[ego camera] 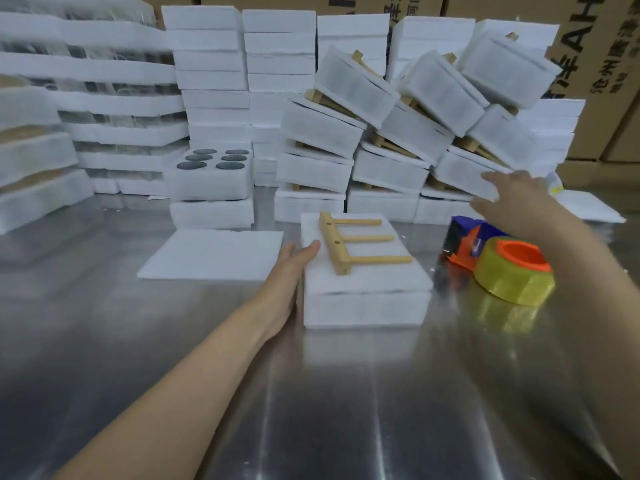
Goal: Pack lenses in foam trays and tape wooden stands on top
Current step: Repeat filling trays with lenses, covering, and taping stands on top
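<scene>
Behind the dispenser (491, 261), apparently taped tray stacks (391, 168).

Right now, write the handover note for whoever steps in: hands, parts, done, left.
Left hand: open, flat against the near foam tray's left side, thumb on top.
Right hand: open, empty, blurred, held out beyond the tape dispenser.
Wooden stand lies on the covered tray; no tape visible on it. The tape dispenser sits on the table to its right.
Done: trays with stands piled behind.
Left: tape this stand down; the open tray of lenses, back left, needs cover and stand.
</scene>
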### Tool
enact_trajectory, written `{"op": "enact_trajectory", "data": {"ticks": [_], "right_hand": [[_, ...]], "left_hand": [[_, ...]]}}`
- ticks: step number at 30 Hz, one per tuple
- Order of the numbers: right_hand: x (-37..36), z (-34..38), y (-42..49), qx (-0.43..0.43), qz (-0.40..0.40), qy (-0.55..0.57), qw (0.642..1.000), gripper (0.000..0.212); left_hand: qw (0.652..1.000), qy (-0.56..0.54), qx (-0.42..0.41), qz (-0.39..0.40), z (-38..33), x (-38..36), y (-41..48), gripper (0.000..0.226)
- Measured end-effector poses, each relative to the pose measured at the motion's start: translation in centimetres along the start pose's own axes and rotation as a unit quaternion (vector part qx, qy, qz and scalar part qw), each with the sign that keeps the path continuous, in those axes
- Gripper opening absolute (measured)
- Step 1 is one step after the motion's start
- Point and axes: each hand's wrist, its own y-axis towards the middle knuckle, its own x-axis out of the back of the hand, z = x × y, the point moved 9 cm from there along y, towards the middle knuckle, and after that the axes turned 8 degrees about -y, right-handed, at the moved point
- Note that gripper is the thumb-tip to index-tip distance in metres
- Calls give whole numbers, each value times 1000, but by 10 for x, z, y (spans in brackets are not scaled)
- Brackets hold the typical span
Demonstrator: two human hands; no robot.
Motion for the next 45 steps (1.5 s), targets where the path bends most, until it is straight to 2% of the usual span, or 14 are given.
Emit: {"op": "enact_trajectory", "data": {"ticks": [2,5,8,10,15,18,21,23,26,30,35,39,42,45], "right_hand": [[-36,-67,-15,-134,48,-37,989,59],[-74,-111,-34,-206,84,105,969,51],[-79,-122,-41,-254,70,238,935,45],[-91,-121,-47,-286,96,355,885,37],[-91,-88,-53,-271,90,570,770,30],[-78,-53,-52,-187,131,666,710,25],[-67,-37,-51,-133,125,670,719,15],[-64,-29,-50,-118,105,664,731,14],[-62,-18,-50,-98,79,703,700,18],[-52,-13,-49,-58,42,736,673,21],[-42,-18,-50,-59,-39,698,713,38],[-22,-10,-57,9,-92,628,773,49],[-1,1,-67,65,-141,586,796,57],[21,15,-81,122,-177,557,802,67]], "left_hand": [[1000,7,2,18,5,-4,1,52],[999,16,-16,33,6,-6,5,19],[998,23,-32,51,6,-8,6,34],[998,13,-31,53,6,-7,6,40],[998,19,-26,62,11,-5,10,15],[994,57,-10,89,14,-10,8,30],[992,89,-26,89,8,-12,6,93],[985,114,-99,82,-6,-17,4,104],[963,208,-147,92,-13,-24,-1,100],[948,266,-152,84,-10,-23,-3,73],[937,305,-145,91,-8,-26,-5,70],[951,265,-146,63,-23,-25,-9,79],[944,276,-166,64,-29,-30,-16,88],[941,236,-239,39,-46,-33,-27,70]]}}
